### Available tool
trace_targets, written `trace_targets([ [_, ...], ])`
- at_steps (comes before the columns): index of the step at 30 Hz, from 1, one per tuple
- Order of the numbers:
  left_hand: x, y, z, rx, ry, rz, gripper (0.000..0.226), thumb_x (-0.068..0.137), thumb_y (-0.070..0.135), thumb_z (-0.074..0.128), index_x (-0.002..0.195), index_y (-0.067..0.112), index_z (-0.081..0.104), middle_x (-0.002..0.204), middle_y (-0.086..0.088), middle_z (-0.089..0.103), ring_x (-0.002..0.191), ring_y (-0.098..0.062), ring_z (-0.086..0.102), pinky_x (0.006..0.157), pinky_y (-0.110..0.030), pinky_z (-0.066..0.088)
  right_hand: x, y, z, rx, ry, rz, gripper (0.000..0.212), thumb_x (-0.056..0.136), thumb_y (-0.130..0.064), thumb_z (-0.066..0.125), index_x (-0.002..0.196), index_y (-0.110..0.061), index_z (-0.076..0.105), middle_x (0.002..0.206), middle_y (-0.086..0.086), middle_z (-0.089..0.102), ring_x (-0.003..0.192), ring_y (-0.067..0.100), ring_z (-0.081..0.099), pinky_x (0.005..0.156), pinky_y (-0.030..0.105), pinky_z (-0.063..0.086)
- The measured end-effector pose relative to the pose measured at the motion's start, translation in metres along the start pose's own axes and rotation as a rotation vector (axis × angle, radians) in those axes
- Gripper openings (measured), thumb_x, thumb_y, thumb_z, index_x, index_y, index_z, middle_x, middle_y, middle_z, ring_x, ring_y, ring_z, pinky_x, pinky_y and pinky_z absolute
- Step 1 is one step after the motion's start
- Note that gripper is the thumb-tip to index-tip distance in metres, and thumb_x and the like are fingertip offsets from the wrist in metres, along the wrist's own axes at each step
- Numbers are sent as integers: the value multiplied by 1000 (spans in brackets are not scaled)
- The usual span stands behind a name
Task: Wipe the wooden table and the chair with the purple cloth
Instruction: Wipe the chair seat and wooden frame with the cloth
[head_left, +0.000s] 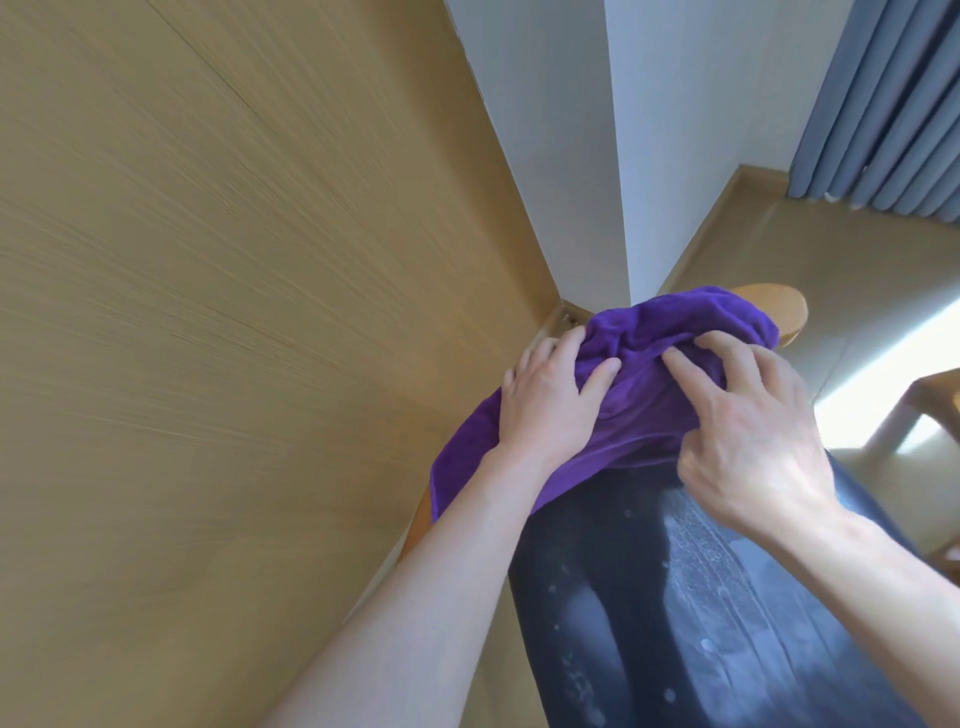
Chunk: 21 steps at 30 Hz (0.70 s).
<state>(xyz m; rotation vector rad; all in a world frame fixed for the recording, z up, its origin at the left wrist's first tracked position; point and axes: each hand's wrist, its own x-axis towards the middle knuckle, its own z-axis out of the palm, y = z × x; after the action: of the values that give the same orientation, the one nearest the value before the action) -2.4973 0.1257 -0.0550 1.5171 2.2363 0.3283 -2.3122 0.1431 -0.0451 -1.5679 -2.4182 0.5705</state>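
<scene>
Both hands hold the purple cloth, which lies bunched on the dark chair beside the wooden desk. The left hand grips its edge; the right hand pinches folds, probably with curled fingers.
</scene>
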Motion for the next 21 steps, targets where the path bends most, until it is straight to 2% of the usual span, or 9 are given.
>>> trace_targets([
  [5,15,20,4,9,-17,-24,55,105,57,38,151,28,42,147,-1,51,140,-27,41,116,-52,27,4,9,-7,-11,-8,43,80,67,-6,62,146,-15,50,148,11,44,128,37,38,112,49,28],
  [14,42,86,25,57,-36,98,47,107,53,37,145,27,50,144,-1,56,133,-30,45,112,-52,27,23,37,-28,53,22,207,72,73,-8,60,144,-18,46,154,9,38,136,34,31,109,54,33],
  [18,45,87,25,19,-35,146,47,107,52,41,144,25,52,144,-1,57,133,-28,47,112,-48,28,33,33,-30,100,2,202,57,71,-6,55,128,-11,50,146,12,43,137,34,34,109,53,38],
  [19,44,82,23,16,-40,153,49,106,52,42,146,25,51,144,-1,57,133,-27,47,113,-48,28,35,30,-28,89,-16,201,55,71,-6,54,126,-10,49,146,13,42,139,35,32,110,54,36],
  [21,41,71,18,17,-48,151,52,106,54,42,148,24,49,144,-1,57,133,-26,47,114,-46,30,36,25,-24,25,-64,188,64,74,-9,54,138,-11,44,156,13,34,148,34,23,118,54,27],
])
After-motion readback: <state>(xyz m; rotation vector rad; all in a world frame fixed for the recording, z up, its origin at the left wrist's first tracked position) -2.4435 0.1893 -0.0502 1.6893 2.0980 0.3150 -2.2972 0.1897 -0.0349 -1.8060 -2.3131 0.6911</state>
